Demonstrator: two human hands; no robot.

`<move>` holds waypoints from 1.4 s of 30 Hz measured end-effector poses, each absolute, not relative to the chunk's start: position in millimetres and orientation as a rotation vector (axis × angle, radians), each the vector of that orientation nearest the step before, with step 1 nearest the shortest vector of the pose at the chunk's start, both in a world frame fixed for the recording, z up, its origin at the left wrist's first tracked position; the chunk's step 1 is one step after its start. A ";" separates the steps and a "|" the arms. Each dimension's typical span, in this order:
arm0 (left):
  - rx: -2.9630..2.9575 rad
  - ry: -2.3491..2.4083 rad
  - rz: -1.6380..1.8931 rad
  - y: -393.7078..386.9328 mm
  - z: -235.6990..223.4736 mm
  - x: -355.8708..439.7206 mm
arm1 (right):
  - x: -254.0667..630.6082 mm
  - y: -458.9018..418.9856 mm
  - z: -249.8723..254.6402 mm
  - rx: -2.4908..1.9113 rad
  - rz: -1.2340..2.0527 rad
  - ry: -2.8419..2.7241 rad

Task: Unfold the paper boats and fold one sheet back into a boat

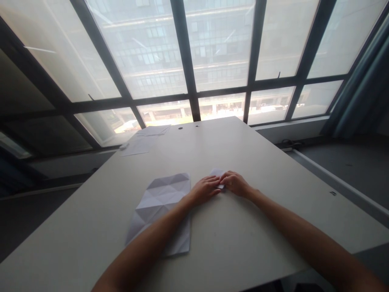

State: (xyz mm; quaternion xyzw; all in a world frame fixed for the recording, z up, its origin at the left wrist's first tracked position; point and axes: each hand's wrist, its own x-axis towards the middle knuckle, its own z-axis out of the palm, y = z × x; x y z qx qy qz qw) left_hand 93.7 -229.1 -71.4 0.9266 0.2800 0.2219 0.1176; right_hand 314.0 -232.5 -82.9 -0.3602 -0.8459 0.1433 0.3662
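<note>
Sm. white folded paper [216, 172] (partly hidden).

We have matt white paper in the small folded piece [217, 178] between our left hand [204, 190] and right hand [235, 183], and in the creased sheet [159, 211] left of them; the smooth desk [243, 150] looks matt.

We record white paper [161, 198] creased in a triangular pattern, a pale grey table [258, 162], and black window frames [184, 52].
</note>
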 end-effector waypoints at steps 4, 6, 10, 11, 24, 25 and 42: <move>2.691 0.851 0.587 -226.3 -76.7 94.2 | 318.6 -238.5 -76.0 -0.959 0.397 -2.254; 2.635 0.927 0.611 -223.6 -80.6 94.9 | 317.9 -238.8 -75.5 -0.996 0.413 -2.262; 2.489 1.084 0.709 -221.3 -86.5 98.0 | 308.5 -234.5 -83.0 -1.147 0.413 -2.198; 2.468 1.099 0.728 -221.9 -87.0 98.8 | 305.4 -233.8 -85.2 -1.163 0.398 -2.194; 2.732 1.245 0.284 -226.0 -92.6 98.3 | 306.6 -228.5 -97.8 -1.485 0.153 -2.277; 2.736 1.250 0.277 -226.3 -92.5 98.2 | 306.5 -228.5 -98.3 -1.487 0.141 -2.270; 2.750 1.010 0.459 -232.6 -78.6 100.4 | 306.1 -232.8 -79.8 -1.393 0.130 -2.317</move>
